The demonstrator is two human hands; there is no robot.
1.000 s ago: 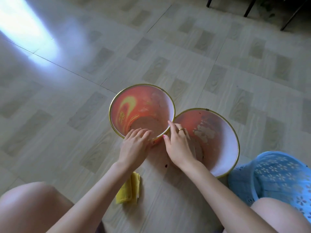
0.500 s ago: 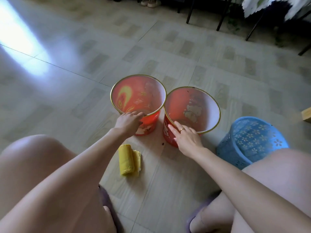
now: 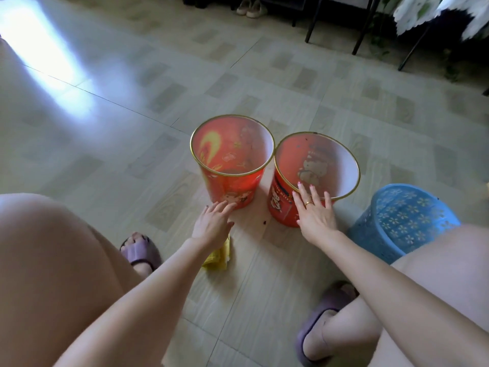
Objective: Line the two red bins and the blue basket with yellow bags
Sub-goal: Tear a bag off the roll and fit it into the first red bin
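Yellow bags [image 3: 218, 256] beneath left fingers [image 3: 221, 207]

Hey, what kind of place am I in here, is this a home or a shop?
Most likely a home: a tiled floor, a pair of shoes left by the far wall, and dark furniture legs under a draped cloth.

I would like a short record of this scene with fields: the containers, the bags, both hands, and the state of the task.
containers: two round red plastic bins with gold rims, left one and right one, upright, side by side on the tiled floor; blue perforated plastic basket to their right
liners: none visible in any container
bags: folded yellow plastic bags on the floor, partly hidden under the left wrist
left hand: open, empty, near the left bin's base
right hand: open, fingers at the right bin's near rim
task state: lining not yet begun
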